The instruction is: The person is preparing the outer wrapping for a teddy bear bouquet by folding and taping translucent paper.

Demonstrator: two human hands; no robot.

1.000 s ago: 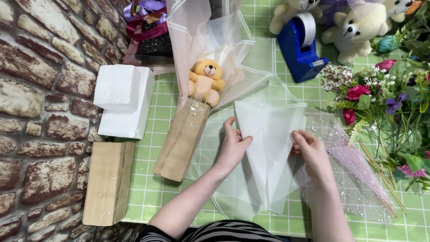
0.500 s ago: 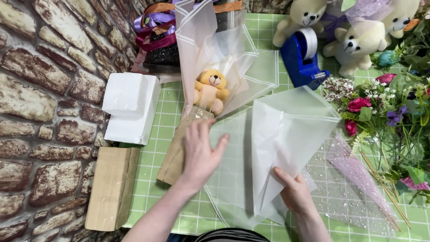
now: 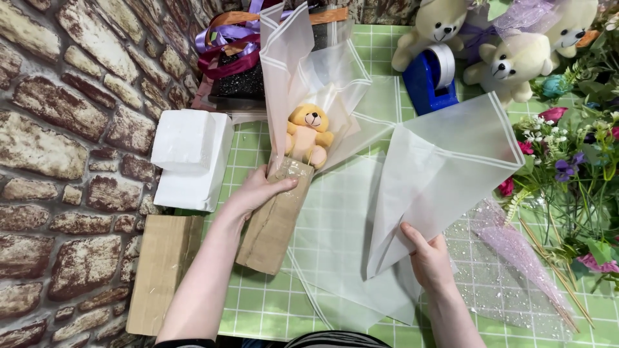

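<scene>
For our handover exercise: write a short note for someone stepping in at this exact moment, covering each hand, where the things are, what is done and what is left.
Left hand: grips the top of the brown paper-wrapped block that carries the small yellow teddy bear in translucent wrap.
Right hand: pinches the lower point of a folded frosted wrapping sheet, lifted off the green grid mat.
Done: bear already has wrap behind it; one sheet folded into a cone.
Left: the folded sheet is not yet on the bouquet. Tape dispenser and flowers are on the right.
</scene>
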